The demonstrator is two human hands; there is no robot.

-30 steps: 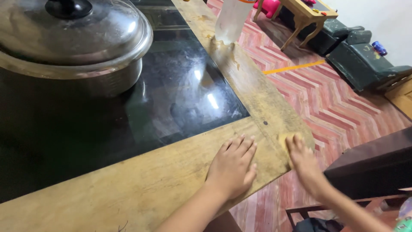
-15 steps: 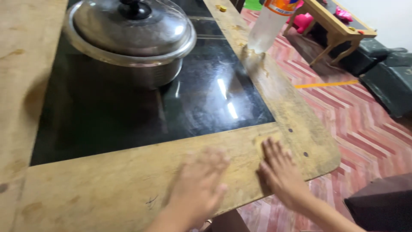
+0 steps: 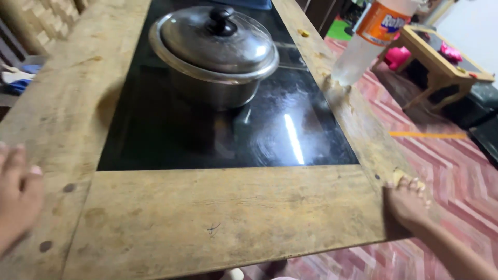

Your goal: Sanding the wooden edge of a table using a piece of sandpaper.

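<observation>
Both hands sit on the wooden table (image 3: 223,218), one at each near corner. Right hand (image 3: 407,199) grips the near right corner: fingers curled over the top edge, palm wrapped on the side, so it is clamped on the wood itself. A small pale scrap shows right at its fingertips; can't tell what it is or whether it's held. Left hand (image 3: 18,194) is at the near left edge, fingers loosely bent, resting on or just over the wood; only part of it is in frame, so contact can't be confirmed and it holds nothing visible. The table's long axis runs away from the person, with a black glass inset (image 3: 207,135) down the middle. The two hands span the short near end, well apart, roughly symmetric about that axis. A steel pot (image 3: 218,78) with a glass lid (image 3: 218,44) and black knob stands on the far half of the glass, slightly left of centre and well away from both hands. A clear plastic bottle (image 3: 363,46) with an orange label stands on the right wooden rail, farther out, on the right hand's side. Beyond it lie a red patterned floor and a small low table (image 3: 441,67).
</observation>
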